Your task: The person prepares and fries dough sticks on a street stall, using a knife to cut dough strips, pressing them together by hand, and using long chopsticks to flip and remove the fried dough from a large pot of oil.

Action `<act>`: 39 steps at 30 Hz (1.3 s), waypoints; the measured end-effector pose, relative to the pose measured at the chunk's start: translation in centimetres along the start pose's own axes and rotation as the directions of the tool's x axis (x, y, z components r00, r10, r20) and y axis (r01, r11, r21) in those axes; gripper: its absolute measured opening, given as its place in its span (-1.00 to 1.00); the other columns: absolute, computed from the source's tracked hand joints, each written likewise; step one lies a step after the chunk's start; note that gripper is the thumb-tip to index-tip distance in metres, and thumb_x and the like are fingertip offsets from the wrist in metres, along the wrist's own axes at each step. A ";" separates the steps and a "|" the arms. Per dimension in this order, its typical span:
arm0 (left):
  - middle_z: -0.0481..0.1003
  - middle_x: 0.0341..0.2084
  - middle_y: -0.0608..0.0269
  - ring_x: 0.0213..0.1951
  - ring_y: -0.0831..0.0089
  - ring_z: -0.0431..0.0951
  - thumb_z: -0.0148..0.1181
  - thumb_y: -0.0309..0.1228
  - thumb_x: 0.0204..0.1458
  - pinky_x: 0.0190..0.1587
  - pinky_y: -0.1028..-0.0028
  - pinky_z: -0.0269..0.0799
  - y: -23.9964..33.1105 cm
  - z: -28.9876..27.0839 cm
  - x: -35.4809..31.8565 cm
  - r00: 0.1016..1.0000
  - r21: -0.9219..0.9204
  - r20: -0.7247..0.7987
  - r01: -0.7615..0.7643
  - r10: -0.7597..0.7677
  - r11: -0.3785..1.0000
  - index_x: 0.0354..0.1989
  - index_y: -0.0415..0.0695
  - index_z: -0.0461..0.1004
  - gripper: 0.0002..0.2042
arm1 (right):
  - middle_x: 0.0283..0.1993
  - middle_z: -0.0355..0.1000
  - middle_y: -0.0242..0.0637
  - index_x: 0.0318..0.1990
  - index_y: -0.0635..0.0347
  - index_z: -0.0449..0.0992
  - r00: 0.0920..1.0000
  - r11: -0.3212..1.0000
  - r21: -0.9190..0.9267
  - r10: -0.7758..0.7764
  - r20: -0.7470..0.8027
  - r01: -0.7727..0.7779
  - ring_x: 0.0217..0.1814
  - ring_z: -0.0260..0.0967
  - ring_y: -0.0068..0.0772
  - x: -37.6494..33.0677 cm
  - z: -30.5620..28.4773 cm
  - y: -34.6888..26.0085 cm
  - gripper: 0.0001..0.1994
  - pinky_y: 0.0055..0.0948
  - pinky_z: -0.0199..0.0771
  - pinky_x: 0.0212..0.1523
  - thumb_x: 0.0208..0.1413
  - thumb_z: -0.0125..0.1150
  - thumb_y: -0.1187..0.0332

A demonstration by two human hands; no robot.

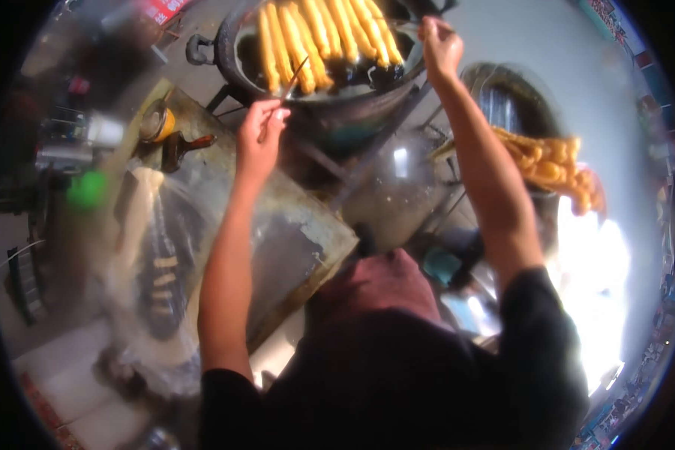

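Several long golden fried dough sticks [319,34] lie side by side in dark oil in a large black wok [236,82]. At the wok's near left rim, my left hand [261,135] pinches a thin dark chopstick [295,76], its tip pointing toward the dough. My right hand [441,51] is closed at the wok's right rim. A thin dark stick [403,21] seems to run left from its fingers over the pan; that part is blurred. Neither hand touches the dough directly.
On the left, a worn worktable [292,240] bears a brush [180,150], a yellow can [160,122] and pale dough strips [163,277] near clear plastic. More browned fried dough [544,161] is piled at the right, past my right forearm. The wok's handle [199,50] sticks out left.
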State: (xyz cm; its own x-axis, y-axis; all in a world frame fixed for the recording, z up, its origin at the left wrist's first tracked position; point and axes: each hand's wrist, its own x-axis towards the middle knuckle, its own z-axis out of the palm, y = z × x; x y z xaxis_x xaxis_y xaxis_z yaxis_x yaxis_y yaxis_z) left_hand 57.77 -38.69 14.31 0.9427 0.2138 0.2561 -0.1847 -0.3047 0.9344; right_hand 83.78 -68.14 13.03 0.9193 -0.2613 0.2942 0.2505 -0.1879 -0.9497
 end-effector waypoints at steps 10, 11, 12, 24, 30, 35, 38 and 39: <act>0.60 -0.07 0.19 -0.10 0.53 0.58 0.13 -0.38 0.35 -0.02 0.51 0.49 0.5 2.2 -4.5 0.989 0.224 -0.086 -0.098 0.120 0.970 0.24 -0.18 0.40 -0.67 | -0.06 0.64 -0.29 0.04 0.17 0.66 0.941 0.941 0.073 -0.334 0.053 0.330 -0.09 0.50 -0.53 -1.5 -2.6 0.4 -0.73 -0.48 0.49 -0.05 0.35 0.25 0.22; 0.60 -0.05 0.19 -0.10 0.49 0.60 0.17 -0.38 0.33 -0.04 0.47 0.50 0.4 1.8 -5.1 0.985 0.265 -0.083 -0.128 0.154 0.956 0.24 -0.15 0.41 -0.66 | -0.01 0.63 -0.33 0.09 0.14 0.64 0.933 0.936 0.126 -0.344 0.111 0.330 -0.06 0.51 -0.51 -1.7 -3.0 0.4 -0.73 -0.49 0.50 0.00 0.38 0.21 0.24; 0.60 -0.08 0.15 -0.14 0.37 0.62 0.19 -0.40 0.30 -0.08 0.40 0.52 1.0 1.4 -5.6 0.973 0.365 -0.075 -0.178 0.220 0.914 0.21 -0.13 0.43 -0.66 | 0.04 0.61 -0.32 0.13 0.13 0.62 0.925 0.938 0.087 -0.347 0.153 0.337 -0.01 0.50 -0.49 -2.0 -3.9 0.5 -0.72 -0.48 0.49 0.04 0.39 0.19 0.25; 0.56 -0.15 -0.01 -0.05 -0.03 0.50 0.26 -0.45 0.17 0.02 0.08 0.41 -9.5 -15.2 -13.8 0.968 0.838 -0.144 0.010 0.203 0.546 0.16 -0.19 0.41 -0.61 | 0.35 0.28 -0.10 0.25 0.17 0.45 0.416 0.936 0.239 -0.114 0.902 -0.260 0.39 0.25 -0.14 -30.0 10.2 -7.7 -0.62 -0.24 0.37 0.29 0.32 0.15 0.32; 0.55 -0.15 0.00 0.01 0.01 0.49 0.09 -0.46 0.25 0.12 0.10 0.39 -15.1 -22.9 -12.9 0.995 0.930 -0.073 0.095 -0.074 0.355 0.12 -0.20 0.44 -0.71 | 0.33 0.24 0.05 0.26 0.17 0.42 0.027 0.619 0.260 -0.414 0.910 0.741 0.38 0.26 0.11 -39.8 22.4 -2.3 -0.58 -0.16 0.44 0.26 0.27 0.16 0.31; 0.49 0.05 -0.10 0.11 -0.03 0.46 0.04 -0.66 0.10 0.18 0.14 0.41 -17.6 -24.9 -11.0 1.000 0.842 -0.020 0.029 -0.022 0.538 0.42 -0.23 0.20 -0.37 | 0.44 0.21 0.05 0.27 0.14 0.46 -0.031 0.489 0.268 -0.439 0.898 0.830 0.49 0.19 0.10 -40.2 28.4 1.5 -0.57 -0.16 0.38 0.39 0.24 0.19 0.35; 0.49 0.05 -0.07 0.10 -0.03 0.45 0.12 -0.65 0.04 0.17 0.09 0.40 -13.7 -24.6 -13.1 0.959 0.839 -0.162 0.009 0.234 0.544 0.28 -0.26 0.32 -0.46 | 0.30 0.39 0.06 0.17 0.04 0.55 0.230 0.769 0.229 -0.437 0.869 0.597 0.35 0.37 0.10 -39.0 26.1 -5.9 -0.62 -0.16 0.46 0.29 0.17 0.21 0.43; 0.50 -0.05 -0.04 0.02 -0.03 0.46 0.13 -0.63 0.04 0.09 0.08 0.40 -13.1 -23.9 -14.3 0.965 0.792 -0.157 -0.004 0.210 0.611 0.11 -0.26 0.39 -0.60 | 0.12 0.49 -0.02 0.12 0.08 0.57 0.370 0.862 0.138 -0.348 0.862 0.487 0.16 0.47 0.01 -38.9 25.0 -5.7 -0.66 -0.18 0.52 0.13 0.18 0.21 0.48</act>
State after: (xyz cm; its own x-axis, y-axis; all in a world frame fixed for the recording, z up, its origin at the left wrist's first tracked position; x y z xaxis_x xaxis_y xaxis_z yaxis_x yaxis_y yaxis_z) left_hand 40.07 -15.62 4.32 0.8275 0.2879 0.4820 0.1032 -0.9219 0.3734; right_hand 54.21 -33.24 4.36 0.5145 0.7845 0.3464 0.7061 -0.1583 -0.6902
